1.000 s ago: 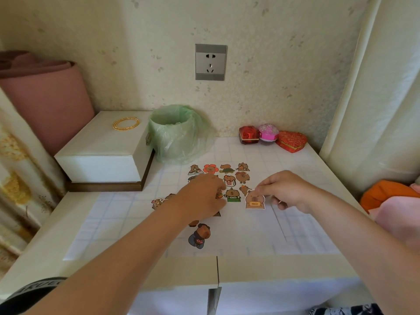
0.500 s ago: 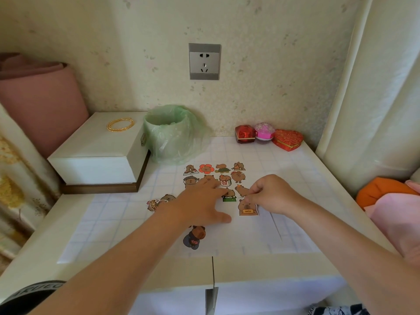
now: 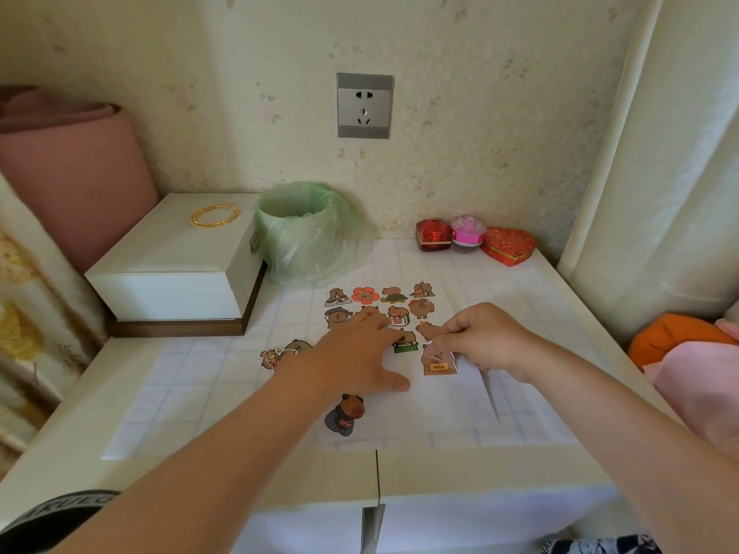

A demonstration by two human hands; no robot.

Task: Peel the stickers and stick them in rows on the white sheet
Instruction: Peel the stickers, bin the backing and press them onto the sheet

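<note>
A white sheet [image 3: 448,401] lies on the gridded table top. Several capybara stickers [image 3: 380,303] sit in rows at its far part. My right hand [image 3: 486,339] pinches the top of a brown "Hello" capybara sticker [image 3: 438,361], which lies low on the sheet just right of the rows. My left hand [image 3: 360,359] rests flat on the sheet with fingers spread, covering part of the rows. A dark capybara sticker [image 3: 346,413] lies loose near the front. Two more stickers [image 3: 282,353] lie left of my left hand.
A green-bagged bin [image 3: 304,233] stands behind the sheet. A white box [image 3: 176,269] with a gold bangle [image 3: 214,215] is at the left. Red and pink gift boxes [image 3: 474,239] line the back wall. Orange and pink cloth [image 3: 688,353] lies right, beside a curtain.
My right hand has brought the "Hello" sticker down closer to the sheet, beside the rows. My left hand has flattened and spread its fingers on the sheet.
</note>
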